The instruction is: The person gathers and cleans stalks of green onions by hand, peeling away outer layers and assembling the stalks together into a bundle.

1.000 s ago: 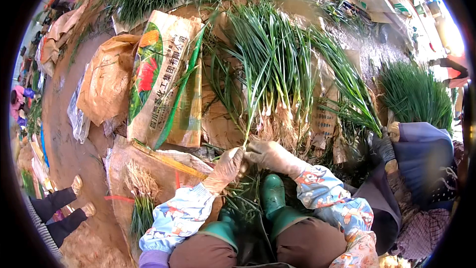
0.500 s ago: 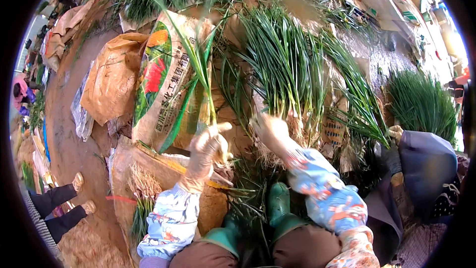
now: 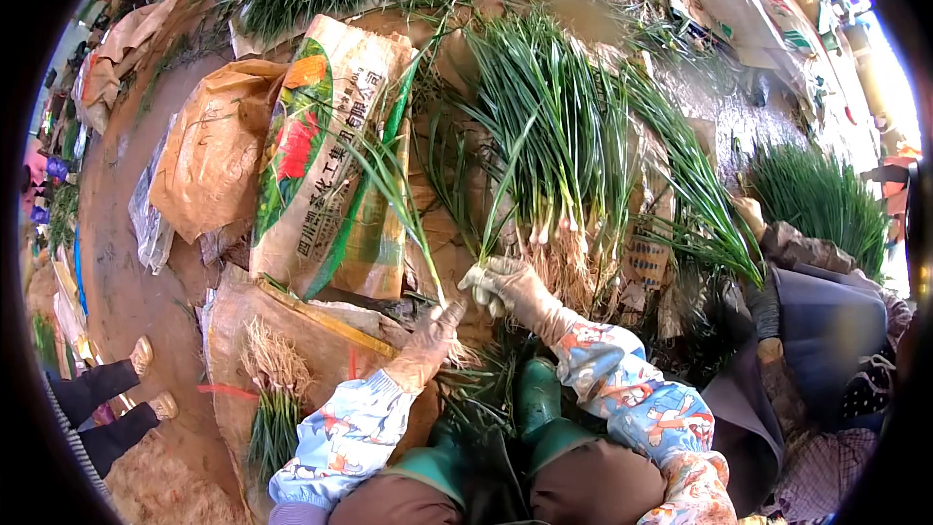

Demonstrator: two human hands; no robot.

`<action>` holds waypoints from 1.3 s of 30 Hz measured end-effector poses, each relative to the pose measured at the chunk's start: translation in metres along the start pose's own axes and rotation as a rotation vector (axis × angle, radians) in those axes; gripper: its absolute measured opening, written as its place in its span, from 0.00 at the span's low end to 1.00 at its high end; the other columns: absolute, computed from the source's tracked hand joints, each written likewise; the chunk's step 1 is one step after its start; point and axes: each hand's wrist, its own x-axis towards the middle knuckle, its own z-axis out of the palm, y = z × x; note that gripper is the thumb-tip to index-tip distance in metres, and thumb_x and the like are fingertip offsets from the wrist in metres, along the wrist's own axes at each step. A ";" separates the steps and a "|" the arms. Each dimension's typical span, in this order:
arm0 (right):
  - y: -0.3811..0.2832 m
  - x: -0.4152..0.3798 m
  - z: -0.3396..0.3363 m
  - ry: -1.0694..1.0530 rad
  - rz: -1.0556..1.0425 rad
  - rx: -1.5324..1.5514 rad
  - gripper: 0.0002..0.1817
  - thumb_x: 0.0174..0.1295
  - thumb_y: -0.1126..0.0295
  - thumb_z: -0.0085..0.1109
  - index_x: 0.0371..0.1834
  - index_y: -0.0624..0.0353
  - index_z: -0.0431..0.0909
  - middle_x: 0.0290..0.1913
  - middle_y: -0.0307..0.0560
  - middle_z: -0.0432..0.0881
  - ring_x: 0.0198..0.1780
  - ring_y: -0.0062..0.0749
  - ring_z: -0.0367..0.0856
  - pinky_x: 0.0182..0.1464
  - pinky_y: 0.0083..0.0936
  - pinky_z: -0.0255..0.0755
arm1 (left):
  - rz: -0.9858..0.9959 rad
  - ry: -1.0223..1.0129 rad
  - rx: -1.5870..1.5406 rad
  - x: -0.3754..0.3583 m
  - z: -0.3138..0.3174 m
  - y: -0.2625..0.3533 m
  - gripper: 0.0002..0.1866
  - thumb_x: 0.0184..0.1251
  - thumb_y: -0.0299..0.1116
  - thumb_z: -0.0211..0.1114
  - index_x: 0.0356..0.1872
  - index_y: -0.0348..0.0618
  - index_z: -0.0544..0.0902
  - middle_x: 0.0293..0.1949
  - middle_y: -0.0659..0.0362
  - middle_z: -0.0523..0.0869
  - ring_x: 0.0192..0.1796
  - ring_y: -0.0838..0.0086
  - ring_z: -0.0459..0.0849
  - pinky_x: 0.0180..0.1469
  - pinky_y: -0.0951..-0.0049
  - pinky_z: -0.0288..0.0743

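My left hand, in a soiled glove, is closed round the pale lower end of a green garlic stalk; its leaves point up and to the left. Just to the right, my right hand, gloved too, pinches a thin green garlic leaf or stalk that stands upward. The fingers of both hands nearly meet. Beyond my right hand lies a thick bundle of green garlic, its roots toward me.
A printed sack and a crumpled brown bag lie at left. Nearer is a flattened sack with a small root-up bunch. At right, another person's hand touches a separate bunch. My green boots are below.
My left hand has moved down and right, lowering its stalk. My right hand has drawn back from the bundle toward the left hand, now with a green stalk or leaf in its fingers.
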 end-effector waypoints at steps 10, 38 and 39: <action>0.066 -0.024 -0.027 -0.743 0.064 -1.714 0.12 0.58 0.64 0.46 0.36 0.59 0.77 0.35 0.46 0.80 0.31 0.34 0.80 0.33 0.31 0.72 | 0.341 0.159 -0.434 -0.007 -0.057 0.034 0.36 0.56 0.63 0.49 0.49 0.37 0.72 0.39 0.50 0.81 0.38 0.72 0.82 0.39 0.75 0.77; 0.023 0.021 0.026 0.367 -0.589 -1.781 0.06 0.51 0.69 0.49 0.24 0.53 0.76 0.15 0.37 0.73 0.19 0.25 0.77 0.11 0.28 0.66 | 0.120 -0.051 -0.272 0.009 0.004 -0.019 0.21 0.65 0.50 0.48 0.29 0.41 0.75 0.15 0.65 0.71 0.18 0.80 0.69 0.21 0.80 0.65; 0.024 0.024 0.019 0.363 -0.585 -1.784 0.06 0.51 0.69 0.49 0.24 0.53 0.76 0.15 0.37 0.73 0.19 0.25 0.77 0.11 0.28 0.66 | 0.081 -0.114 -0.395 0.005 0.003 -0.013 0.20 0.65 0.50 0.48 0.29 0.42 0.75 0.15 0.66 0.70 0.17 0.81 0.68 0.20 0.81 0.64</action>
